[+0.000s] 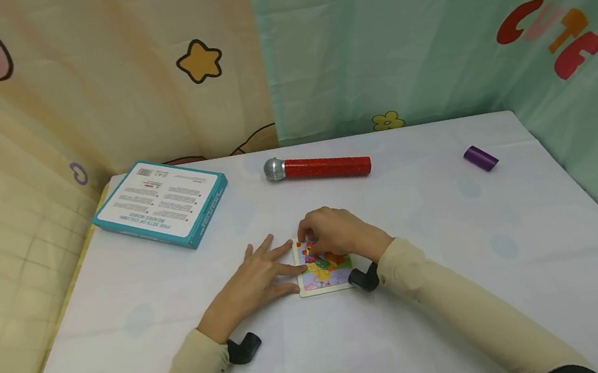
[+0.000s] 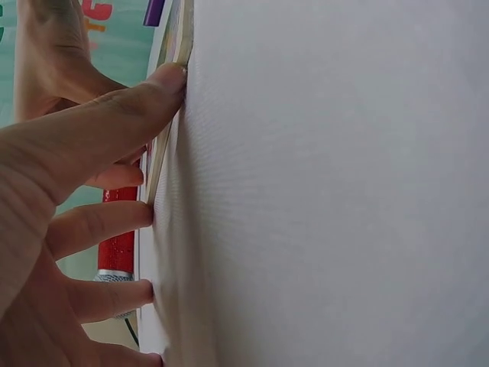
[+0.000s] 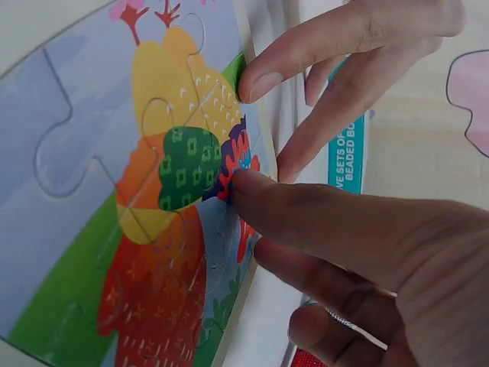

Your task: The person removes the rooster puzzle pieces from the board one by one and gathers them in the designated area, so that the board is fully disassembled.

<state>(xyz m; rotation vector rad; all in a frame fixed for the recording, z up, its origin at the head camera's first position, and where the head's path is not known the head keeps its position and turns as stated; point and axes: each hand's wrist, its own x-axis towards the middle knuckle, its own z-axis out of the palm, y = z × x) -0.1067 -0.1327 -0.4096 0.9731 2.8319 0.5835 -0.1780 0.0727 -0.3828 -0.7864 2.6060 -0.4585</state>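
A small jigsaw puzzle (image 1: 328,282) in a pale frame lies on the white table, showing a colourful rooster with a yellow body, a green wing and red-orange parts. My left hand (image 1: 255,287) rests at its left side with fingers spread; thumb and fingertips touch the frame's edge (image 2: 164,145). From above, my right hand (image 1: 339,231) bends over the upper left part. In the right wrist view, its thumb (image 3: 321,206) lies at the rooster's head, and the curled fingers come down beside it, pinching a puzzle piece (image 3: 243,153) there. The fingers partly hide this piece.
A red microphone (image 1: 325,167) with a silver head lies beyond the puzzle. At the back left is a teal and white box (image 1: 159,205). A short purple cylinder (image 1: 481,159) lies at the right. Patterned curtains (image 1: 371,44) hang behind the table.
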